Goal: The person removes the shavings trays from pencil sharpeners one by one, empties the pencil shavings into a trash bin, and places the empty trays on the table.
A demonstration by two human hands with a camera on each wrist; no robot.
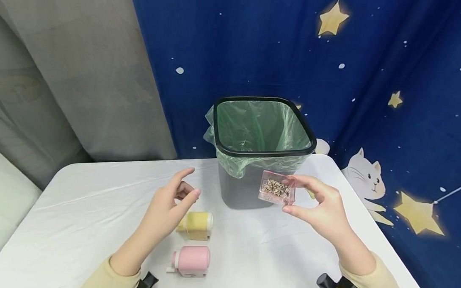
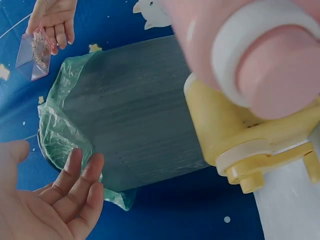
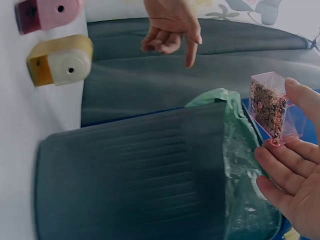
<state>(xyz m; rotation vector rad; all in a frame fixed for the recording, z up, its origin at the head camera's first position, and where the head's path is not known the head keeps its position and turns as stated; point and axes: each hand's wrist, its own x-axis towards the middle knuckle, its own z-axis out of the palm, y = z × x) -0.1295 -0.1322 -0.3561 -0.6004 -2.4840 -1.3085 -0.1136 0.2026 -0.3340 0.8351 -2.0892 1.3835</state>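
My right hand [image 1: 324, 204] pinches a clear pink shavings drawer [image 3: 270, 107] between thumb and fingers. Pencil shavings [image 1: 276, 188] lie in it. In the head view the drawer overlaps the front of a grey trash bin [image 1: 236, 188], just below its black rim. My left hand [image 1: 169, 205] hovers over the table with fingers loosely bent, holding nothing. Beneath it, a yellow crank pencil sharpener [image 1: 197, 225] lies on the table. A pink crank pencil sharpener [image 1: 192, 261] lies nearer to me, beside the left wrist.
A thin green bag [image 1: 235, 165] lines the bin and folds over its rim. The bin stands at the back of the white table [image 1: 103, 199]. Behind hang a grey curtain [image 1: 87, 81] and a blue curtain [image 1: 250, 46] with stars.
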